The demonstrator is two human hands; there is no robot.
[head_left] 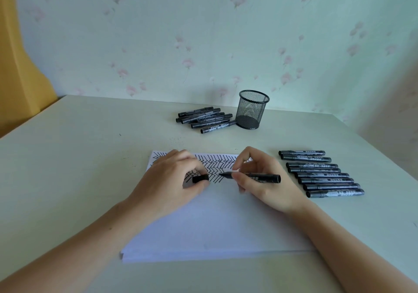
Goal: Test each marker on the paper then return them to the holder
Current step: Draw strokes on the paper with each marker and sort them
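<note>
Over the paper [214, 225], left hand [167, 184] pinches a cap [200, 178], right hand [264, 179] grips a marker [253, 176], label print seemingly illegible.

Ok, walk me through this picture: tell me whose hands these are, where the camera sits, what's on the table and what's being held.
There is no robot here. A person wears a camera on the head, looking forward and down, so you see their own two arms.

The left hand pinches a black marker cap. The right hand holds the uncapped black marker, its tip at the zigzag test strokes on the white paper.

On the pale table stands a black mesh pen holder, which looks empty. A loose pile of capped markers lies to its left. A neat row of eight capped markers lies right of the paper.
</note>
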